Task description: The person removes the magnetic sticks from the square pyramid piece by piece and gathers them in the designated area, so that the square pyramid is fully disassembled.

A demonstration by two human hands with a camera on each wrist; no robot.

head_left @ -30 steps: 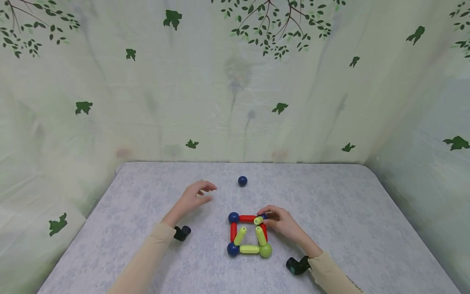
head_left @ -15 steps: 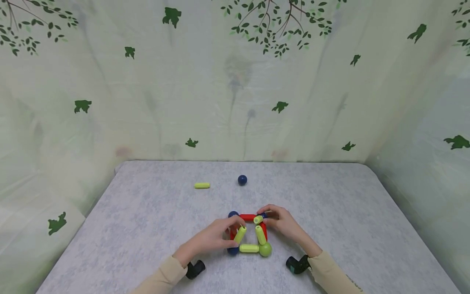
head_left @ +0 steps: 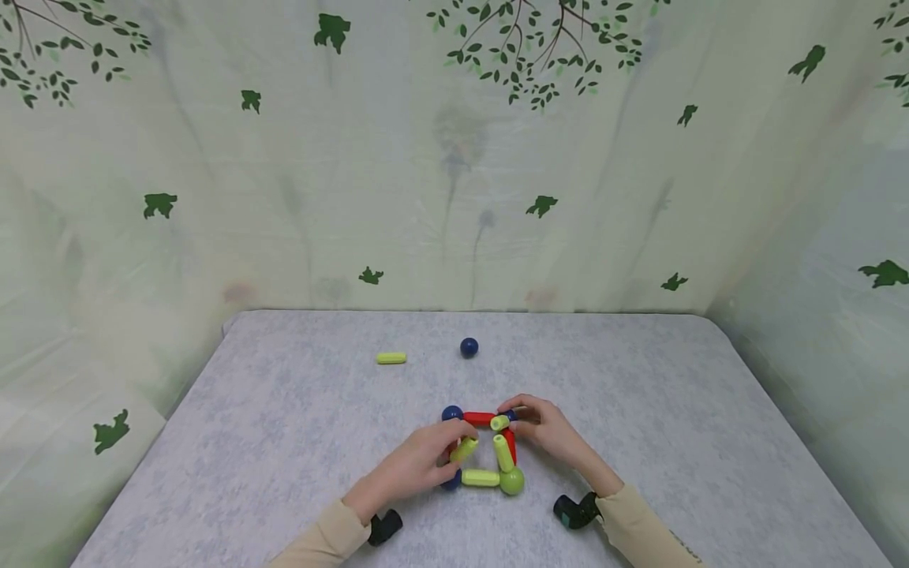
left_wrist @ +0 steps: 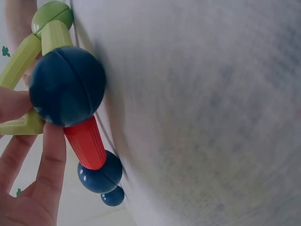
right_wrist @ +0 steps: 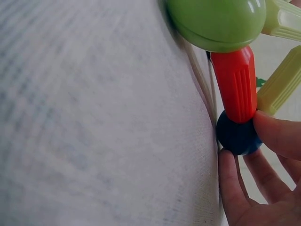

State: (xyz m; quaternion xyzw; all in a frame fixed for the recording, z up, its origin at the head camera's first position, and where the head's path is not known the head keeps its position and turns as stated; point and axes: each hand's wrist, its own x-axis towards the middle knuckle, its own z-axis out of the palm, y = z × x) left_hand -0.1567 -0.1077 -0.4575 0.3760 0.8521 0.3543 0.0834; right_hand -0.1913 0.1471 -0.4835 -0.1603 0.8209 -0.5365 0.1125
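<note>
A square of rods and balls lies flat on the grey table [head_left: 284, 410]: red rod [head_left: 479, 418] on the far side, yellow-green rod [head_left: 480, 477] on the near side, green ball [head_left: 512, 480] at the near right corner. My left hand [head_left: 458, 443] pinches a leaning yellow-green rod [head_left: 463, 450] above the near left blue ball [left_wrist: 67, 86]. My right hand [head_left: 513, 418] pinches the far right blue ball [right_wrist: 237, 136], where another yellow-green rod [head_left: 503, 453] leans up. In the right wrist view a red rod [right_wrist: 236, 82] joins that ball to the green ball [right_wrist: 216, 21].
A loose yellow-green rod [head_left: 391, 358] and a loose blue ball [head_left: 469, 347] lie farther back on the table. Black wrist cameras [head_left: 386, 526] [head_left: 577, 511] sit at both sleeves. Leaf-printed curtain walls the table on three sides.
My left hand came back from the far left, leaving a yellow-green rod on the table, and took hold of the leaning rod, which now tilts a little lower. The right hand stayed.
</note>
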